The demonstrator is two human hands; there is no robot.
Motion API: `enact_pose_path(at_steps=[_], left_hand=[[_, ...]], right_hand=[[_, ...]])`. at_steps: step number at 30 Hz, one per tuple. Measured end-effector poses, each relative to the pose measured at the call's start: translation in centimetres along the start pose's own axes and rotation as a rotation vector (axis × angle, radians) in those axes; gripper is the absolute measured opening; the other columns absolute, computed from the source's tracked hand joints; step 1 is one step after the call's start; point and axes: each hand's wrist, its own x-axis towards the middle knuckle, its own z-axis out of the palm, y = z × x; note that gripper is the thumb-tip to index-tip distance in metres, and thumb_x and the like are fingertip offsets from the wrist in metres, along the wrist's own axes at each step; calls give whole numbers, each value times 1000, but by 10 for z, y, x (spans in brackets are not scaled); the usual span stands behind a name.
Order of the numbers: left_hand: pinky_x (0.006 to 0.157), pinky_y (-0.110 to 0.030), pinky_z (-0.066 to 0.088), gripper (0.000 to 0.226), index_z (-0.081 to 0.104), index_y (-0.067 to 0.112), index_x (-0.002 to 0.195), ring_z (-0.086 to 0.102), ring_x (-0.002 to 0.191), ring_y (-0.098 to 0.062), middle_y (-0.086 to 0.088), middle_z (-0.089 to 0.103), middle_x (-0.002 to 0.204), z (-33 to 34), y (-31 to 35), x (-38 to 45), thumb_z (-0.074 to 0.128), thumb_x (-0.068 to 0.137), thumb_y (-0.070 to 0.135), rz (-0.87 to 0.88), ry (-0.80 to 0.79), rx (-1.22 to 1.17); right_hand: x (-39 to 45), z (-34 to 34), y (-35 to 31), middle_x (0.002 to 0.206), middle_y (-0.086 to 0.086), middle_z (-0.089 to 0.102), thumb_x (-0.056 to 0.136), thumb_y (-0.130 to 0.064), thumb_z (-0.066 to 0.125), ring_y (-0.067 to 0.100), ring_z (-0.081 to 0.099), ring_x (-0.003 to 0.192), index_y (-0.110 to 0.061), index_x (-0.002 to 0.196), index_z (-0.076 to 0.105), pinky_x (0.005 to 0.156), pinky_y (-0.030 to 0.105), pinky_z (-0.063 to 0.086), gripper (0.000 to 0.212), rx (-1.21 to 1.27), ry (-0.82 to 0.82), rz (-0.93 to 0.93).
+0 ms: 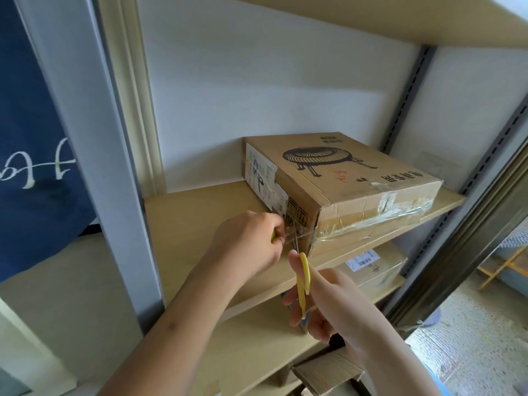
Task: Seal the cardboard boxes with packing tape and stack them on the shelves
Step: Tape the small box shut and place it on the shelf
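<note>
Cardboard box [337,178] laid flat on middle shelf [194,218], near corner overhanging front edge, likely so tape can be reached. Clear tape [368,224] wrapped round near side, stretched taut off corner toward left hand [245,241]. Left fingers curled, tape end pinched, apparently with roll, mostly hidden; tension kept for clean cut. Yellow scissors [303,278] gripped by right hand [331,304], fingers curled through handles, blades raised to tape strand beside corner. Second box [371,267] seen on shelf below. Blue curtain [31,138] hung at left.

Forearms bare; sleeves, if any, out of view.
</note>
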Motion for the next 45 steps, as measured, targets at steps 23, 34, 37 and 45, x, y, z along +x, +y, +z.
enact_pose_path(at_steps=[23,34,37,45], left_hand=[[55,-28,56,10,60,32,95,67,60,-9,11,68,78,-29,3,-31,52,100,35,-284,411,-376],[62,-10,50,8,68,37,88,66,81,2,22,70,85,-63,11,-59,63,93,40,-209,474,-878],[50,-15,50,8,71,34,90,69,64,-10,8,72,78,-71,21,-71,64,94,38,-167,411,-1024],[56,-30,55,10,70,33,86,68,55,-21,-7,72,74,-55,40,-131,66,94,28,-313,212,-1252]], right_hand=[[16,24,-18,70,10,73,99,-27,50,22,71,54,-5,79,59,53,36,61,31,-479,141,-83],[16,16,-64,76,-14,70,95,-38,57,5,65,62,-31,84,70,56,23,56,18,-408,523,-778],[-5,5,-82,83,-25,68,85,-52,60,-2,65,77,-40,94,72,63,15,53,19,-219,346,-912],[-24,20,-44,76,-20,70,80,-18,78,3,65,76,-28,79,80,63,12,48,10,-299,378,-1057]])
